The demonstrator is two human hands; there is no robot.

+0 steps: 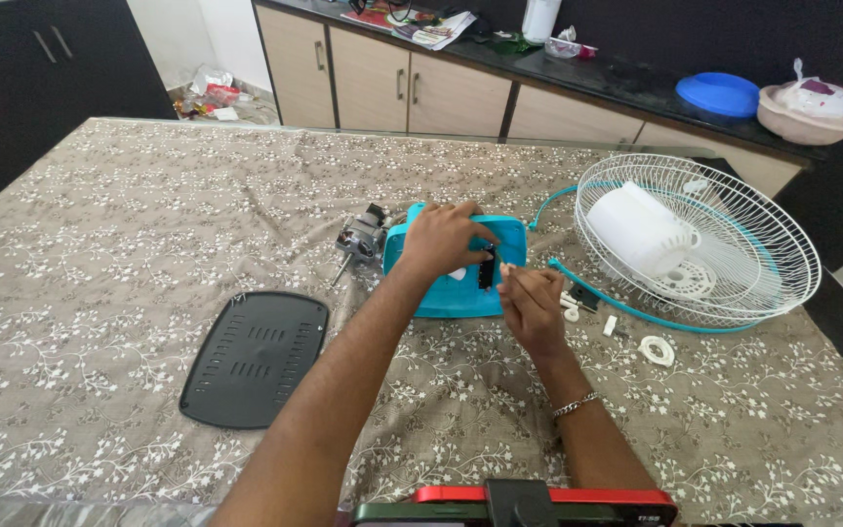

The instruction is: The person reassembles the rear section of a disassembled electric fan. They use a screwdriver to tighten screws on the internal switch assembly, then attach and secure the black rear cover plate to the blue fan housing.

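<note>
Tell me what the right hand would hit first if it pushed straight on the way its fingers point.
Likely the black part on the teal housing; the right hand points up-left at it, though depth is unclear.

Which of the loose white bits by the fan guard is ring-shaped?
The white ring, lying alone on the cloth below the guard. The bits nearer the right hand are small and blocky.

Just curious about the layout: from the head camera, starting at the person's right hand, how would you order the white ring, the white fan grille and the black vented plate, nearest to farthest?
From the right hand:
1. White ring, just right.
2. White fan grille, farther right.
3. Black vented plate, far left.
</note>
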